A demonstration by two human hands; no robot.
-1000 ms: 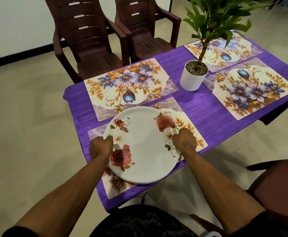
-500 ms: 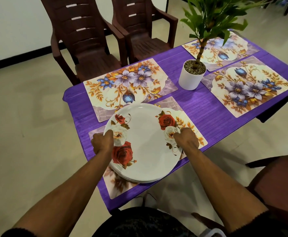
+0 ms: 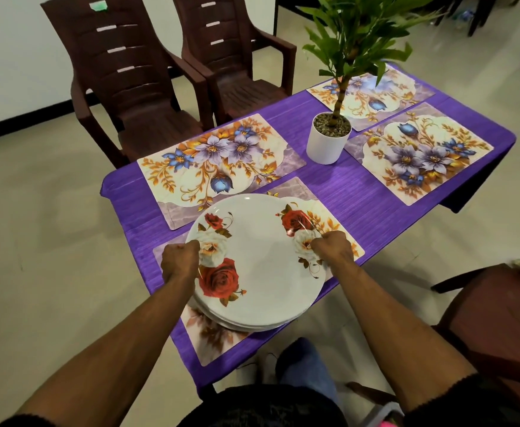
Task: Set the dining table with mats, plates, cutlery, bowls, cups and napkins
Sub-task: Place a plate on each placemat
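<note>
Purple table (image 3: 360, 204), four floral mats, plate stack at near end.
Stack of plates (image 3: 262, 266), white with red roses, sits on near mat (image 3: 218, 337) at 6 o'clock; three more mats (image 3: 221, 161) at 11, 1 and 2 o'clock. Potted plant (image 3: 328, 140) at 12. Two brown chairs (image 3: 135, 87) beyond table at 11. Left hand (image 3: 180, 261) grips the stack's rim at 9 o'clock, fingers curled; right hand (image 3: 334, 248) grips the rim at 3 o'clock.

Bare forearms, dark sleeves pushed up, dark top, blue trousers.
</note>
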